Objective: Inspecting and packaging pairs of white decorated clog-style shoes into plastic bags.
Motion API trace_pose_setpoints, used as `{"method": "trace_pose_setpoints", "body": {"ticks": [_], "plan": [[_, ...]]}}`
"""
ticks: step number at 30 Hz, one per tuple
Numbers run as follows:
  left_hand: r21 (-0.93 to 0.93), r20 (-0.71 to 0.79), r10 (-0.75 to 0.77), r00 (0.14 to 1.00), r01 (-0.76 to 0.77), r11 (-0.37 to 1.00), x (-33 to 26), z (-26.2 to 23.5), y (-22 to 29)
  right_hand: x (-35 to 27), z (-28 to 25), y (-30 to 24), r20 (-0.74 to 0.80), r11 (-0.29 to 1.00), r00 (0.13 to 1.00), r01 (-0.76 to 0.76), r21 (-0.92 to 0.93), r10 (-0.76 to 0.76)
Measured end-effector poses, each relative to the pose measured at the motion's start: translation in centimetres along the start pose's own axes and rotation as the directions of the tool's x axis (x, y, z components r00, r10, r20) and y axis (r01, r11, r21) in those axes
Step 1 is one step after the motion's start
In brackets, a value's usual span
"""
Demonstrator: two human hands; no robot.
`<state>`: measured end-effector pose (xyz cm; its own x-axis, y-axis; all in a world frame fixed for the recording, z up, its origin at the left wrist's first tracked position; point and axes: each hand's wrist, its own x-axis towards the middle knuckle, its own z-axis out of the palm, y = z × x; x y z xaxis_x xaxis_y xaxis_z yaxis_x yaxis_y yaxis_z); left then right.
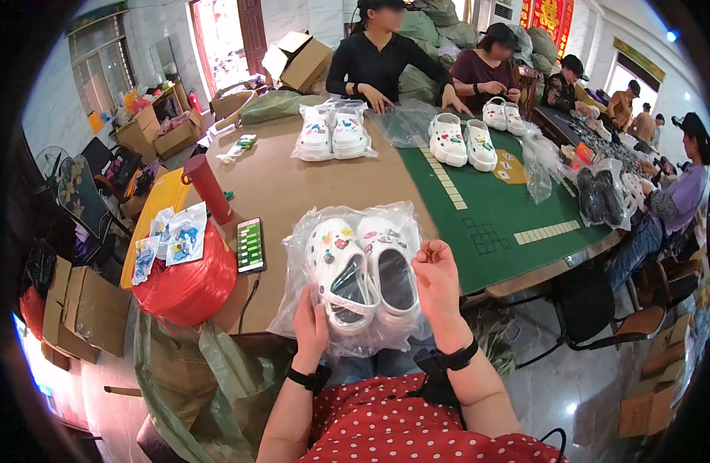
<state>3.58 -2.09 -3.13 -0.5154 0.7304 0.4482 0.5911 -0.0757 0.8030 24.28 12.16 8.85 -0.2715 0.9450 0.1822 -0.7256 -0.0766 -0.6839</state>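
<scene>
White clogs [364, 270] dotted with coloured charms sit as a pair inside a clear plastic bag [305, 309], held up over the near edge of the brown tabletop [285, 185]. Left hand [311, 328] grips the bag's lower edge; right hand [437, 282] seems to pinch its side. A phone [250, 245] lies just beside a red spool [189, 282].

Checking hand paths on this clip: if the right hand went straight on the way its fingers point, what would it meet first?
Probably the bagged pair of white clogs; the right hand already grips its plastic edge, though depth is unclear.
</scene>
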Motion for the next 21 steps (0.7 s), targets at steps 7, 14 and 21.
{"method": "trace_pose_setpoints", "body": {"ticks": [7,14,21], "plan": [[-0.082,0.021,-0.032,0.999,0.033,0.996,0.1,0.0,0.3,-0.3,0.6,-0.1,0.005,0.999,1.000,-0.023,-0.030,0.023],[-0.027,-0.029,-0.026,0.999,0.025,0.999,0.2,0.0,0.7,-0.1,-0.8,0.2,0.011,0.923,0.993,0.110,-0.369,-0.114],[-0.034,-0.023,0.004,1.000,-0.004,0.999,0.3,0.0,0.5,-0.2,-3.0,2.0,0.235,0.197,0.932,0.294,-0.935,-0.276]]}}
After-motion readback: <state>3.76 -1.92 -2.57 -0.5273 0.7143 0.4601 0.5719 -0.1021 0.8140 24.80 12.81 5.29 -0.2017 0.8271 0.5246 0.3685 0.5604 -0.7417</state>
